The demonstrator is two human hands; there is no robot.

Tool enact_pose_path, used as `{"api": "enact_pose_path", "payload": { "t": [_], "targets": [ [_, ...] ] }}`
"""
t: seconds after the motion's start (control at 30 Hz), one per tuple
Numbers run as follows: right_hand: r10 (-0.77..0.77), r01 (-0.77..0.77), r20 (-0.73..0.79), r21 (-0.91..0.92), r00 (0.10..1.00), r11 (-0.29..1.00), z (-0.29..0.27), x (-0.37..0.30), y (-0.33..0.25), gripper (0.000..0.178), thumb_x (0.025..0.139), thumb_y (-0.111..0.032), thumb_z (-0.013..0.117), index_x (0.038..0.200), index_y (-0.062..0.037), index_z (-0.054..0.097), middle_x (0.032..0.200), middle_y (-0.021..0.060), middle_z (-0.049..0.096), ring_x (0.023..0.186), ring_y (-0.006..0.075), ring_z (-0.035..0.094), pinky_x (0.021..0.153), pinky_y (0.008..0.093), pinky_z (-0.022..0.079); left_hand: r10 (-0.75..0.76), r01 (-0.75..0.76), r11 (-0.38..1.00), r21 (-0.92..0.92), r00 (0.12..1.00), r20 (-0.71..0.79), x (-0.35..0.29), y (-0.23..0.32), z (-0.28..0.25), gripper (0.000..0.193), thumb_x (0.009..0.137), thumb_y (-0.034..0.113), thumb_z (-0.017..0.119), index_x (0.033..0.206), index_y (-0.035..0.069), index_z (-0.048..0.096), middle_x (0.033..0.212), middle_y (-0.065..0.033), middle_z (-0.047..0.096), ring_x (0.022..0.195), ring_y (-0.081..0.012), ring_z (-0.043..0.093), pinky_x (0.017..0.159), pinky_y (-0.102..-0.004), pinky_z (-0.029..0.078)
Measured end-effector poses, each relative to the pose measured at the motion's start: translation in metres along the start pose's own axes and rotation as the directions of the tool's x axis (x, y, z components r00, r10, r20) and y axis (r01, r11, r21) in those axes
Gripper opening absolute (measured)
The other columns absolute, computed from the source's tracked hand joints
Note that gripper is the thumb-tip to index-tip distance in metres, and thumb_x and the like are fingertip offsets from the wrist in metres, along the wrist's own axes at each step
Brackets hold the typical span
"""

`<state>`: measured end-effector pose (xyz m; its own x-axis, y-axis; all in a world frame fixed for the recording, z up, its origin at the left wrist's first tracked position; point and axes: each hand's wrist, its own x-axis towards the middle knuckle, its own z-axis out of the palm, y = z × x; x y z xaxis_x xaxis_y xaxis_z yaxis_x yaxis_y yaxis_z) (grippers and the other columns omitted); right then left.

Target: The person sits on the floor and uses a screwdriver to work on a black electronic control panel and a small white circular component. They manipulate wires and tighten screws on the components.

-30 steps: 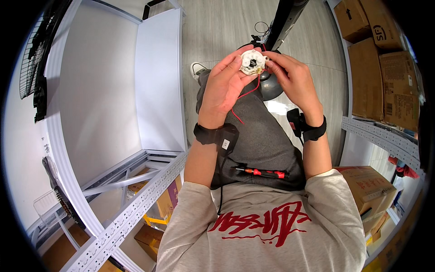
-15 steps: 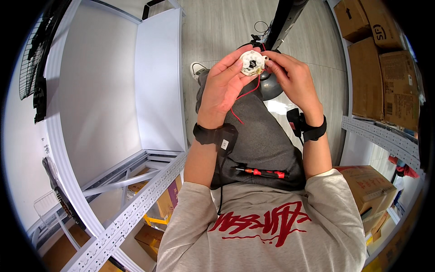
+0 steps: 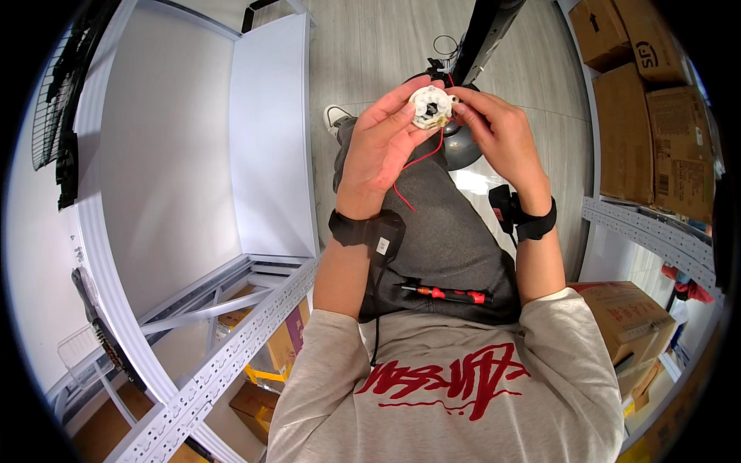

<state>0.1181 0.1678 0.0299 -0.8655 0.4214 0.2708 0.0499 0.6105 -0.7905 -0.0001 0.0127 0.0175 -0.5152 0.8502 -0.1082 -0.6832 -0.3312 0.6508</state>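
Between my two hands is a round white plastic part [image 3: 430,107] with a dark middle. My left hand [image 3: 384,139] grips it at its left side, thumb on the face and fingers behind. At its right edge my right hand [image 3: 498,127] pinches with thumb and fingertips; whether a small piece is also between them I cannot make out. A thin red wire [image 3: 421,160] hangs from the part down over my trouser leg. On my lap lies a red and black screwdriver [image 3: 448,294], its tip toward the left.
A white shelf rack [image 3: 274,139] stands at my left. On the right are stacked cardboard boxes [image 3: 627,131] on a metal rack, with another box [image 3: 629,324] lower down. A dark post [image 3: 482,38] with a round base [image 3: 461,147] rises from the floor ahead.
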Motion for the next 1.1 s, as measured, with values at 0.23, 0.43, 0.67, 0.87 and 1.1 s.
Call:
{"api": "enact_pose_path", "payload": {
  "t": [0.23, 0.43, 0.67, 0.87, 1.1],
  "targets": [
    [0.003, -0.003, -0.001, 0.004, 1.0, 1.0, 0.0004, -0.0008, 0.0019, 0.021, 0.094, -0.009, 0.064, 0.113, -0.0042, 0.068, 0.089, 0.0136, 0.07, 0.073, 0.0287, 0.066, 0.067, 0.0356, 0.052, 0.001, -0.001, 1.0, -0.002, 1.0, 0.0, -0.0007, 0.0009, 0.0016, 0.048, 0.1, 0.008, 0.051, 0.143, -0.011, 0.039, 0.143, -0.0261, 0.049, 0.13, -0.034, 0.052, 0.112, -0.0524, 0.041],
    [-0.008, 0.008, -0.003, -0.002, 1.0, 1.0, -0.0011, -0.0002, -0.001, 0.02, 0.093, -0.009, 0.065, 0.112, -0.0038, 0.069, 0.094, 0.0142, 0.072, 0.079, 0.03, 0.069, 0.07, 0.036, 0.054, -0.016, 0.016, 1.0, -0.006, 0.999, -0.03, -0.0002, 0.0018, 0.0033, 0.047, 0.101, 0.012, 0.053, 0.14, -0.011, 0.042, 0.14, -0.0247, 0.052, 0.128, -0.0325, 0.054, 0.112, -0.0518, 0.042],
    [-0.018, 0.018, 0.0, -0.007, 1.0, 1.0, -0.0014, -0.0001, -0.0006, 0.02, 0.093, -0.009, 0.065, 0.112, -0.0041, 0.069, 0.093, 0.014, 0.072, 0.078, 0.03, 0.069, 0.069, 0.0359, 0.054, -0.011, 0.011, 0.999, 0.032, 1.0, -0.017, 0.0001, 0.0013, 0.0024, 0.045, 0.101, 0.01, 0.052, 0.14, -0.011, 0.042, 0.14, -0.0241, 0.052, 0.128, -0.0318, 0.055, 0.112, -0.0505, 0.043],
    [0.006, -0.006, 0.003, 0.0, 1.0, 1.0, -0.001, -0.0001, -0.0005, 0.02, 0.093, -0.009, 0.065, 0.112, -0.0046, 0.069, 0.091, 0.0135, 0.071, 0.076, 0.0288, 0.068, 0.068, 0.0355, 0.054, -0.015, 0.015, 1.0, 0.014, 1.0, -0.008, 0.0003, 0.0004, -0.0006, 0.046, 0.101, 0.009, 0.051, 0.141, -0.011, 0.041, 0.141, -0.0242, 0.051, 0.129, -0.0322, 0.054, 0.112, -0.05, 0.043],
    [-0.007, 0.007, 0.005, -0.006, 1.0, 1.0, -0.0014, 0.0003, 0.0002, 0.02, 0.094, -0.01, 0.065, 0.113, -0.005, 0.069, 0.092, 0.0135, 0.071, 0.077, 0.0293, 0.068, 0.069, 0.0359, 0.054, -0.011, 0.011, 1.0, -0.001, 1.0, 0.005, 0.0006, 0.0002, -0.0012, 0.046, 0.101, 0.008, 0.051, 0.141, -0.012, 0.041, 0.141, -0.0246, 0.05, 0.13, -0.0329, 0.053, 0.113, -0.0512, 0.041]
  ]
}}
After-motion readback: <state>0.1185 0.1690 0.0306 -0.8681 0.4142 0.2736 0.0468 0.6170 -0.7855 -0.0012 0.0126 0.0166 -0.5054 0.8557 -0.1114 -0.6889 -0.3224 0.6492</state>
